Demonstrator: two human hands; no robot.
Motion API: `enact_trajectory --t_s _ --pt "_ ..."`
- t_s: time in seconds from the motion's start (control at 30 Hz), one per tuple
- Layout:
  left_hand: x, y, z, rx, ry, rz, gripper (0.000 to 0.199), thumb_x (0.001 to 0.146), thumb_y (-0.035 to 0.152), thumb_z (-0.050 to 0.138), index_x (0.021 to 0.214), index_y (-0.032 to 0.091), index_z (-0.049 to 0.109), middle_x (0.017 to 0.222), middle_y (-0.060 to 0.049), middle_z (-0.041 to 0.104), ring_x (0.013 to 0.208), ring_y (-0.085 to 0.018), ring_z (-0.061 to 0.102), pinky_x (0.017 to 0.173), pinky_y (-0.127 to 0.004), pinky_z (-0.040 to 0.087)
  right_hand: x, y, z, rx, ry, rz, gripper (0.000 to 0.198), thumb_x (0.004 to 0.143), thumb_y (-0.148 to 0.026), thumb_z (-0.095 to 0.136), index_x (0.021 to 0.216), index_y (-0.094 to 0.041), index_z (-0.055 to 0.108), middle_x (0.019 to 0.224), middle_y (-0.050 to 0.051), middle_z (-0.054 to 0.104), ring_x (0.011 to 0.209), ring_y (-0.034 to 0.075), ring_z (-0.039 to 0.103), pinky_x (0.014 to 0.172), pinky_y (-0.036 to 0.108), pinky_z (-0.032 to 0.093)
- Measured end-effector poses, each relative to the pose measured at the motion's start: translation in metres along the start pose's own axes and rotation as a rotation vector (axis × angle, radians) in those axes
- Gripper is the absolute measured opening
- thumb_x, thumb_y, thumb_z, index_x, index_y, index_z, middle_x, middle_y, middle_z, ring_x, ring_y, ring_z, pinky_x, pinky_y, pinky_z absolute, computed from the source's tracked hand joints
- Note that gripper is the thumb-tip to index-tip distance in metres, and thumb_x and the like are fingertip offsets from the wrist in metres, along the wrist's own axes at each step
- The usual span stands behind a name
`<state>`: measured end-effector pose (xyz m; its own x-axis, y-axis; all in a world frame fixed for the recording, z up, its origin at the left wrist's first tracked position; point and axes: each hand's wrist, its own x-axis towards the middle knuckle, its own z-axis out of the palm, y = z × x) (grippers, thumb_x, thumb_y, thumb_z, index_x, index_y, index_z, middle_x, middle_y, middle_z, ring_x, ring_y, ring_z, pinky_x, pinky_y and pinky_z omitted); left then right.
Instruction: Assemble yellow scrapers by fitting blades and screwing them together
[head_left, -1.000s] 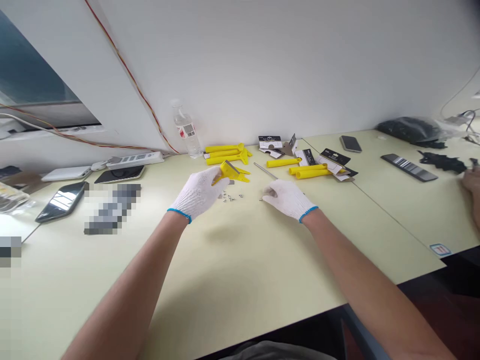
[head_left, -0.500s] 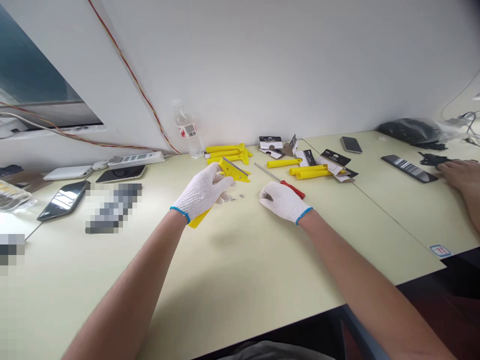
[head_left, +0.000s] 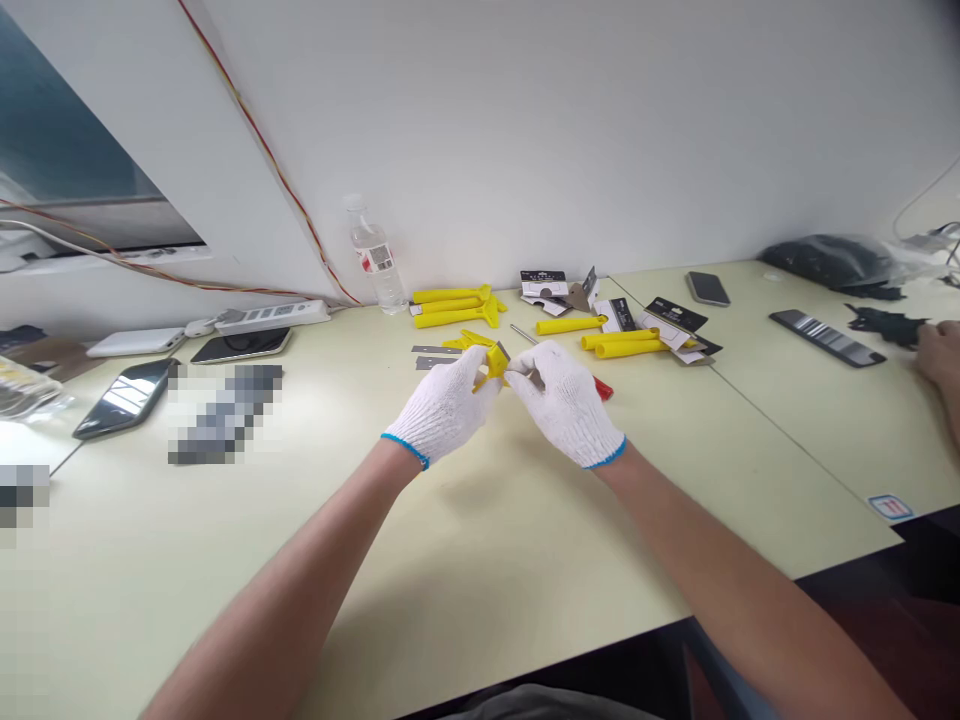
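My left hand (head_left: 450, 402), in a white knit glove with a blue cuff, is closed on a yellow scraper (head_left: 496, 362) whose head has a grey blade edge. The glove hides most of its handle. Pinched fingers of my right hand (head_left: 564, 400), gloved the same way, meet the scraper head from the right; anything small between them is hidden. Behind my left hand lie flat grey blades (head_left: 435, 364) and a yellow plastic piece (head_left: 476, 340). A screwdriver with a red handle (head_left: 603, 388) lies partly covered by my right hand.
Yellow scrapers (head_left: 454, 305) lie by the wall beside a clear water bottle (head_left: 375, 260). More yellow handles (head_left: 622, 343) rest among black-and-white cards (head_left: 673, 318) to the right. Phones (head_left: 127, 398) and a power strip (head_left: 274, 317) are at left. Another person's hand (head_left: 941, 355) is at far right.
My left hand has moved right and turned the scraper. My right hand has left the table beside the screwdriver and come up to the scraper head. The flat blades now show.
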<state>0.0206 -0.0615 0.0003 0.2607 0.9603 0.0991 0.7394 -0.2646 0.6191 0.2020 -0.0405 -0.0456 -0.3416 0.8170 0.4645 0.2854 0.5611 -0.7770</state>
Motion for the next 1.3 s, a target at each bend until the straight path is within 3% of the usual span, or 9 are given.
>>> enact_trajectory --t_s 0.2,0.37,0.5,0.63,0.8,0.9,1.03,1.17,1.3 --pt "-0.002 0.004 0.004 0.009 -0.027 0.007 0.014 0.099 0.039 0.051 0.098 0.025 0.049 0.093 -0.001 0.075 0.06 -0.016 0.067 0.055 -0.028 0.041 -0.004 0.03 -0.02 0.095 0.0 -0.01 0.042 0.097 -0.061 0.053 0.112 -0.028 0.073 0.124 0.006 0.064 0.142 0.029 0.043 0.087 0.033 0.053" --pt "-0.004 0.008 0.004 0.01 -0.046 0.028 0.013 0.1 0.038 0.051 0.106 0.026 0.053 0.096 -0.001 0.075 0.062 -0.016 0.067 0.058 -0.028 0.044 -0.006 0.029 -0.011 0.124 0.006 -0.016 0.042 0.099 -0.058 0.05 0.109 -0.025 0.074 0.125 0.009 0.064 0.144 0.03 0.041 0.082 0.035 0.051" --pt "-0.004 0.009 0.004 0.027 -0.052 0.035 0.014 0.101 0.037 0.049 0.107 0.026 0.054 0.1 -0.003 0.075 0.063 -0.017 0.067 0.06 -0.028 0.045 -0.004 0.032 -0.011 0.122 -0.021 0.005 0.045 0.101 -0.06 0.045 0.105 -0.026 0.073 0.116 0.008 0.067 0.14 0.025 0.047 0.076 0.027 0.052" --pt "-0.003 0.008 0.006 0.083 -0.044 0.061 0.016 0.101 0.037 0.049 0.111 0.026 0.055 0.101 -0.005 0.074 0.068 -0.019 0.068 0.062 -0.029 0.044 -0.001 0.032 -0.017 0.095 -0.02 0.046 0.04 0.094 -0.065 0.061 0.105 -0.028 0.071 0.113 0.006 0.065 0.134 0.023 0.053 0.075 0.019 0.054" --pt "-0.004 0.006 0.006 0.114 -0.021 0.095 0.016 0.1 0.035 0.051 0.112 0.025 0.056 0.098 -0.006 0.073 0.074 -0.021 0.07 0.065 -0.03 0.047 -0.002 0.016 -0.021 0.008 0.021 0.106 0.034 0.099 -0.057 0.061 0.098 -0.025 0.071 0.111 0.007 0.062 0.127 0.018 0.055 0.086 0.016 0.054" --pt "-0.006 0.007 0.003 0.052 -0.064 0.103 0.011 0.098 0.033 0.053 0.106 0.026 0.056 0.1 -0.004 0.073 0.072 -0.02 0.07 0.064 -0.029 0.049 -0.009 0.0 -0.02 -0.044 0.047 0.145 0.036 0.104 -0.048 0.058 0.113 -0.015 0.068 0.119 0.012 0.059 0.119 0.018 0.057 0.101 0.029 0.055" --pt "-0.008 0.005 -0.002 -0.091 -0.147 0.092 0.013 0.098 0.038 0.052 0.096 0.025 0.052 0.101 -0.002 0.074 0.064 -0.016 0.069 0.057 -0.028 0.049 -0.014 -0.01 -0.021 -0.085 0.083 0.185 0.039 0.106 -0.042 0.056 0.128 -0.01 0.062 0.123 0.014 0.057 0.112 0.017 0.057 0.1 0.035 0.055" --pt "-0.01 0.004 -0.007 -0.2 -0.233 0.028 0.021 0.095 0.045 0.056 0.093 0.024 0.053 0.106 -0.003 0.074 0.063 -0.015 0.07 0.052 -0.026 0.05 -0.011 0.005 -0.032 -0.081 0.045 0.182 0.043 0.104 -0.046 0.059 0.127 -0.01 0.063 0.119 0.014 0.059 0.108 0.016 0.059 0.097 0.034 0.056" --pt "-0.01 0.004 -0.009 -0.306 -0.322 -0.013 0.025 0.094 0.048 0.057 0.097 0.023 0.055 0.106 -0.005 0.076 0.065 -0.015 0.072 0.053 -0.027 0.055 -0.004 0.031 -0.046 -0.036 -0.034 0.142 0.034 0.096 -0.055 0.069 0.109 -0.024 0.07 0.106 0.01 0.065 0.099 0.015 0.064 0.084 0.026 0.058"
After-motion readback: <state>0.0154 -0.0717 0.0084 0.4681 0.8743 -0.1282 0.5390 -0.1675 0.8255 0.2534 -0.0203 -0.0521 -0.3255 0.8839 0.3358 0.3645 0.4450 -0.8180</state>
